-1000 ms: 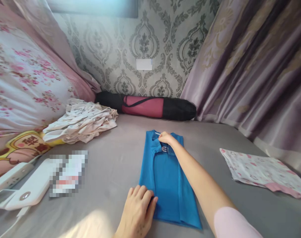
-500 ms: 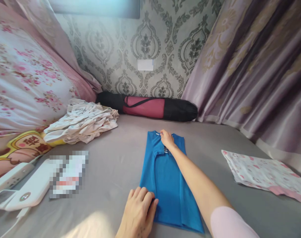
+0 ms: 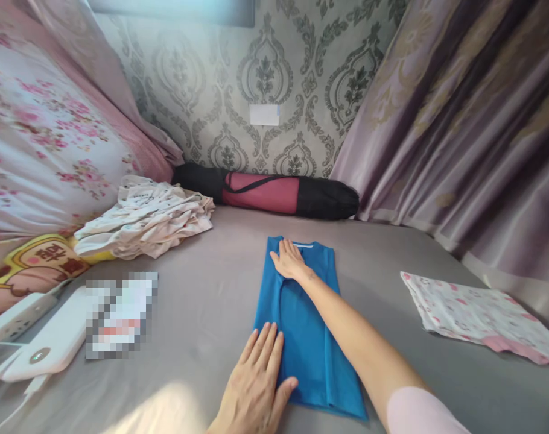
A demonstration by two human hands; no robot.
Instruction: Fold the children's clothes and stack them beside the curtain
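Note:
A blue shirt (image 3: 306,337) lies on the grey bed sheet (image 3: 197,313), its two sides folded inward into a long, narrow shape. My right hand (image 3: 289,260) rests flat near the collar at the far end, fingers stretched out over the folded left part. Along the near left edge lies my left hand (image 3: 260,374), palm down with its fingers extended and the thumb apart, partly on the cloth. Neither hand grips anything. A white strip shows at the neckline, while my right forearm hides some of the shirt's right side.
A rumpled pile of pale clothes (image 3: 148,217) lies at the back left, near a black and maroon bag (image 3: 260,193) along the wall. At left are a power strip (image 3: 19,319), a white power bank (image 3: 60,337) and a blurred packet (image 3: 125,313). Folded patterned cloth (image 3: 478,313) lies right.
My right hand has let go of the collar cloth and flattened onto the shirt, slightly to the left. My left hand has gone from curled fingers to stretched out flat.

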